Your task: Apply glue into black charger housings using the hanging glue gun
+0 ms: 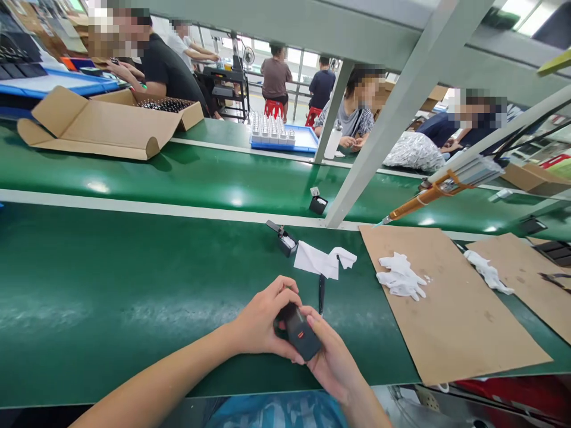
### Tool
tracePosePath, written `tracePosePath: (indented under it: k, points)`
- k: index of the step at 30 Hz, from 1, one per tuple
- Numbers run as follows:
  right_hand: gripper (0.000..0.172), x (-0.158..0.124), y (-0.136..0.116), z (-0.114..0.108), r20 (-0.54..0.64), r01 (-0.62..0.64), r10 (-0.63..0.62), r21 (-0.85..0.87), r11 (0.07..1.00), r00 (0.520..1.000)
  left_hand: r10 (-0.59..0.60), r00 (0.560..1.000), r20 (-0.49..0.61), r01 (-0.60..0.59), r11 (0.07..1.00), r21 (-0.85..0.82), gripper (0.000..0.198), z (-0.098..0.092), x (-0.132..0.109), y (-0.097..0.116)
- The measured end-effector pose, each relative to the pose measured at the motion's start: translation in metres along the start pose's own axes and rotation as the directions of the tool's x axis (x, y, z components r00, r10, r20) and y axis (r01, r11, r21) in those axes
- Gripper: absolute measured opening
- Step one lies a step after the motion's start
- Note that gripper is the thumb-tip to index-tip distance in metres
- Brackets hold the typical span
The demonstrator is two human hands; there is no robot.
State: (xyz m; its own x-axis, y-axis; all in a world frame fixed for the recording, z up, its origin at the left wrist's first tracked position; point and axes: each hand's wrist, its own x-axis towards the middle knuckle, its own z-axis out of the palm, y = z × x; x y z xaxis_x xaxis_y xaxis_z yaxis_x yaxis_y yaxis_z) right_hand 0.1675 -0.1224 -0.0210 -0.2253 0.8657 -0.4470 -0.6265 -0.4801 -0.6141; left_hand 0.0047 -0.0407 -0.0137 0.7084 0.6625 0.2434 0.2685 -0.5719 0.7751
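Both my hands are closed around a small black box (303,336) with a tiny orange-red mark on its face, just above the near edge of the green bench. My left hand (265,321) grips it from the left, with fingers curled over the top and thumb below. My right hand (330,353) holds its right side and underside. Ahead lies an opened black case (285,241) with something white inside. Beside that case rests a crumpled white cloth (316,258), and a thin black tool (322,291) lies between the cloth and my right hand.
Brown cardboard (450,321) covers the bench at right, with white gloves (401,276) on it. Above its far corner hangs an orange dispenser (423,199). A slanted metal post (383,148) rises ahead. Across the line are an open carton (111,122), a blue tray (303,138) and several seated people.
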Motion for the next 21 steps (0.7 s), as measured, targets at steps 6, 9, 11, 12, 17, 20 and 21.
tracePosePath:
  k: [6,9,11,12,17,20,21]
  points:
    - [0.032,-0.012,-0.01,-0.042,-0.091,0.341,-0.529,-0.67,0.659,0.844,0.005,1.0,0.029,-0.007,0.999,0.047,0.066,-0.008,0.004,-0.016]
    - [0.03,-0.021,-0.016,-0.066,-0.02,0.324,-0.711,-0.881,0.345,0.703,-0.183,0.963,-0.199,0.197,0.979,0.056,0.044,-0.014,0.009,-0.034]
    - [0.027,-0.028,-0.02,-0.082,0.092,0.287,-0.788,-0.952,0.111,0.609,-0.303,0.909,-0.288,0.326,0.945,0.034,0.044,-0.018,0.015,-0.047]
    - [0.027,-0.031,-0.021,-0.089,0.149,0.258,-0.811,-0.966,0.003,0.566,-0.347,0.889,-0.3,0.371,0.928,0.027,0.05,-0.019,0.019,-0.052]
    - [0.028,-0.036,-0.024,-0.112,0.322,0.114,-0.826,-0.946,-0.305,0.463,-0.468,0.82,-0.33,0.508,0.86,0.044,0.079,-0.018,0.053,-0.068]
    - [0.032,-0.033,-0.021,-0.118,0.359,0.078,-0.812,-0.927,-0.366,0.46,-0.488,0.795,-0.361,0.532,0.846,0.028,0.072,-0.018,0.077,-0.071]
    - [0.033,-0.031,-0.019,-0.119,0.372,0.072,-0.813,-0.921,-0.382,0.449,-0.474,0.806,-0.356,0.515,0.857,0.025,0.066,-0.019,0.082,-0.071]
